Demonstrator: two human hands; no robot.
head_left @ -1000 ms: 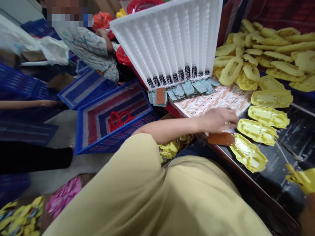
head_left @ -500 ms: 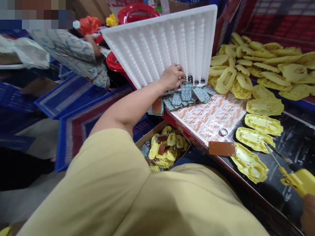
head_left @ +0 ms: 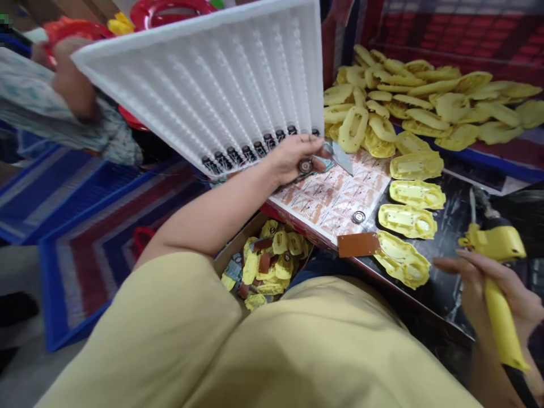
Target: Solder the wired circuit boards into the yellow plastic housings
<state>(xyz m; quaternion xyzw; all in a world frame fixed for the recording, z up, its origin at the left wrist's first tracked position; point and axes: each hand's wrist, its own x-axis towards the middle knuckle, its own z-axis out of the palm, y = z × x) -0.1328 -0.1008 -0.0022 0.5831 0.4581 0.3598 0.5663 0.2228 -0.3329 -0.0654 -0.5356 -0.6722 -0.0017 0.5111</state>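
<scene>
My left hand (head_left: pixel 302 156) is closed on a small grey circuit board (head_left: pixel 340 158), with a round black speaker (head_left: pixel 305 165) at its fingers, in front of a white foam tray (head_left: pixel 204 85). Black round parts (head_left: pixel 247 153) stand along the tray's lower edge. At the right, my right hand (head_left: pixel 495 283) grips a yellow soldering gun (head_left: pixel 497 241), its tip pointing up and away. Between the hands, several yellow shells lie in a column, the closest one (head_left: pixel 403 259) touching a brown board (head_left: pixel 358 245). Another round speaker (head_left: pixel 358 217) rests on the printed sheet (head_left: pixel 314 198).
Behind the column is a heap of yellow shells (head_left: pixel 425 93). A box of yellow shells and boards (head_left: pixel 272 258) stands below the table edge. Blue crates (head_left: pixel 102 249) are at the left, near another person's arm (head_left: pixel 74 85) and red plastic parts (head_left: pixel 170 11).
My left hand has drawn away from the tray with a board and speaker. My right hand has come further into view, and the soldering gun has lifted off the shells. The view has shifted.
</scene>
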